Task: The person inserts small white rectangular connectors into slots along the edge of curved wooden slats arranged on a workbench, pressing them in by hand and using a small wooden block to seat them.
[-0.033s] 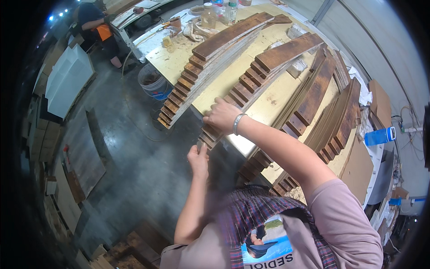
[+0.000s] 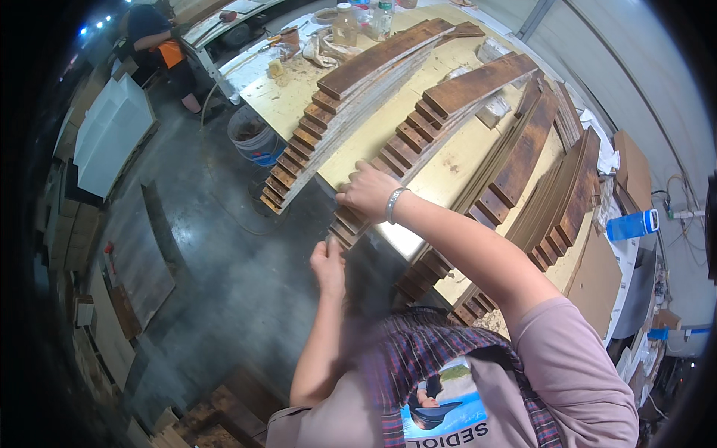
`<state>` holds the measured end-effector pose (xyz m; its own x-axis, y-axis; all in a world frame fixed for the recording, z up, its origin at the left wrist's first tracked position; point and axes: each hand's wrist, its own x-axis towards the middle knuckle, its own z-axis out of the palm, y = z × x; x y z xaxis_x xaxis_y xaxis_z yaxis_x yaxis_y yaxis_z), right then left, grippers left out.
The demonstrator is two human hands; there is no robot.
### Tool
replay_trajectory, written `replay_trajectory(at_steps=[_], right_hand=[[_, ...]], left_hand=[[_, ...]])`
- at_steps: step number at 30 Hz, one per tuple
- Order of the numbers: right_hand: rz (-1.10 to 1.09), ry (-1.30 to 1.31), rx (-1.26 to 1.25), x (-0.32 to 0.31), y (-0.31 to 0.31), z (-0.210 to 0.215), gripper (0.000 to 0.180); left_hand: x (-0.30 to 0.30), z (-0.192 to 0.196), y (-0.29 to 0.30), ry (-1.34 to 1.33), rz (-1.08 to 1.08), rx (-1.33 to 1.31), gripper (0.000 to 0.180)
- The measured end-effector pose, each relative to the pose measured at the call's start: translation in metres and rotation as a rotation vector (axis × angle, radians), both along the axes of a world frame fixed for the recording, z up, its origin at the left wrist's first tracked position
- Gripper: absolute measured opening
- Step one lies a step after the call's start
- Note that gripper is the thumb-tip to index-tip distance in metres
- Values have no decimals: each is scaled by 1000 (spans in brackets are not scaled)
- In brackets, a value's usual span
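A stack of long, brown-stained wooden boards [image 2: 475, 84] lies fanned on the table, its near ends stepped and overhanging the edge. My right hand [image 2: 369, 193], with a bracelet at the wrist, is closed over the stack near that overhanging end; its fingertips are partly hidden. Just below it, my left hand [image 2: 327, 265] pinches the end of the lowest board [image 2: 344, 237] between thumb and fingers. To the left is a similar stepped stack [image 2: 312, 118]. Two more stacks, a middle one [image 2: 515, 168] and a right one [image 2: 571, 198], stand on the right.
The pale yellow tabletop [image 2: 441, 175] carries bottles [image 2: 345, 26] and a crumpled cloth [image 2: 326, 52] at the far end. A bucket [image 2: 254, 138] stands on the floor by the left edge. A blue bottle [image 2: 631, 225] is at the right. A person [image 2: 158, 48] works at the far left.
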<state>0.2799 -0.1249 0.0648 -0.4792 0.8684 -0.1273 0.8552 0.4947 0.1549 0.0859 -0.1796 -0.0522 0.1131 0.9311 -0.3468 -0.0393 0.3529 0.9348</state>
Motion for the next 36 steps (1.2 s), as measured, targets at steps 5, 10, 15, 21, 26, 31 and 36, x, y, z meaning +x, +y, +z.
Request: replay_trajectory(at_steps=[5,10,15,21,26,31,36], right_hand=[[-4,-19,-11,2,0,0,25],[114,-102,16,-10,-2,0,61],[87,-14,-142,-26,-7,-12,59],[92,49,-142,-25,-3,-15,38],[94,81,-141,-22,-2,-17,34],[103,31,-177,-16,-4,-9,38],[112,3,-198,-13,-3,-7,56]], left_hand=[[-12,-3,3,423,-43,334,24],[-18,-5,6,462,9,367,23],[-16,-2,10,278,-6,279,14],[1,8,18,8,25,47,12],[4,-2,25,13,28,89,13],[2,-20,27,2,51,116,12],[-6,-20,27,216,-15,296,10]])
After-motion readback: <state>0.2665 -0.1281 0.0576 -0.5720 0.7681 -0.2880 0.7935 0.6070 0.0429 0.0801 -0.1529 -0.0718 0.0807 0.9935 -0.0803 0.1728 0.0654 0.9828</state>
